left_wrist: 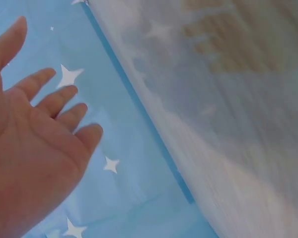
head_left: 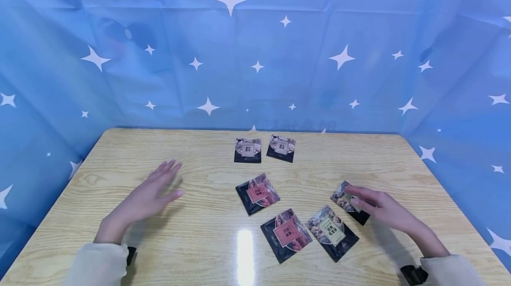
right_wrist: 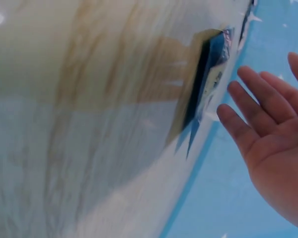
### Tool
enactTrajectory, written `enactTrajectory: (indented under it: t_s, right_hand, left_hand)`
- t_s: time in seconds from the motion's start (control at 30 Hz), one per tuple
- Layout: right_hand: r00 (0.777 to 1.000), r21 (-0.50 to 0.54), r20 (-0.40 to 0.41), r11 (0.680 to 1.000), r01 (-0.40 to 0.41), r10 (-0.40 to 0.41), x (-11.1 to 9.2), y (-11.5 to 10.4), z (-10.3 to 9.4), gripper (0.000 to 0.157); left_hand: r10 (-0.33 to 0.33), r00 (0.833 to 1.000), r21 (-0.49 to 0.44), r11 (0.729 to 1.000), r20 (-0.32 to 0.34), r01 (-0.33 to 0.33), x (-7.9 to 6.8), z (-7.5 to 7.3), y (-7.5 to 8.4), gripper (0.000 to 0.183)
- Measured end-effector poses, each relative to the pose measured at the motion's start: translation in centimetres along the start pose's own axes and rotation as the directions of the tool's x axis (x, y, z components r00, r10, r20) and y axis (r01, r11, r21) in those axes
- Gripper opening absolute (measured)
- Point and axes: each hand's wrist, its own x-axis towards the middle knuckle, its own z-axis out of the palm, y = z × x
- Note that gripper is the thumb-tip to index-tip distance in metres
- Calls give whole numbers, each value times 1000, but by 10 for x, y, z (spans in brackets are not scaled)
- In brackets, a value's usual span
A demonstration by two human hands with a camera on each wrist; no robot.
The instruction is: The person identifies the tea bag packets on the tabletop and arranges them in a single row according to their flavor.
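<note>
Over the right part of the table my right hand [head_left: 383,208] hovers with extended fingers, overlapping a dark square packet with a green label [head_left: 347,199]. In the right wrist view, the fingers [right_wrist: 260,106] are spread beside that packet [right_wrist: 208,82], with nothing in the grasp. My left hand [head_left: 145,197] is held above the left part of the table, fingers straight and thumb apart, palm bare in the left wrist view. Beside the right-hand packet lies another green-labelled packet [head_left: 332,232]. Two red-labelled packets, one nearer [head_left: 286,235] and one farther [head_left: 257,193], lie left of it.
Two packets with pale purple labels, one left [head_left: 247,150] and one right [head_left: 281,147], lie near the back edge of the wooden table [head_left: 191,233]. A blue cloth with white stars [head_left: 255,86] hangs behind and along both sides.
</note>
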Motion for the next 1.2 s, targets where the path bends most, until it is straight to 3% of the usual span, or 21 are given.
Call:
enactTrajectory:
  t_s: [0.3,0.83,1.1,1.2]
  right_hand:
    - [997,-5,68,999,-43,43,2,0,3,39]
    - [996,-13,83,999,-41,42,2,3,3,39]
    - [994,-11,98,999,-41,42,2,2,2,39]
    - [994,-2,104,999,-37,37,2,3,2,40]
  left_hand:
    - [60,997,-30,998,41,-59,25,15,18,66]
    - [112,987,-25,994,111,-110,55,32,32,68]
    - [139,978,-4,990,155,-141,88,36,39,69]
    - [123,974,-16,992,190,-122,102,40,42,70]
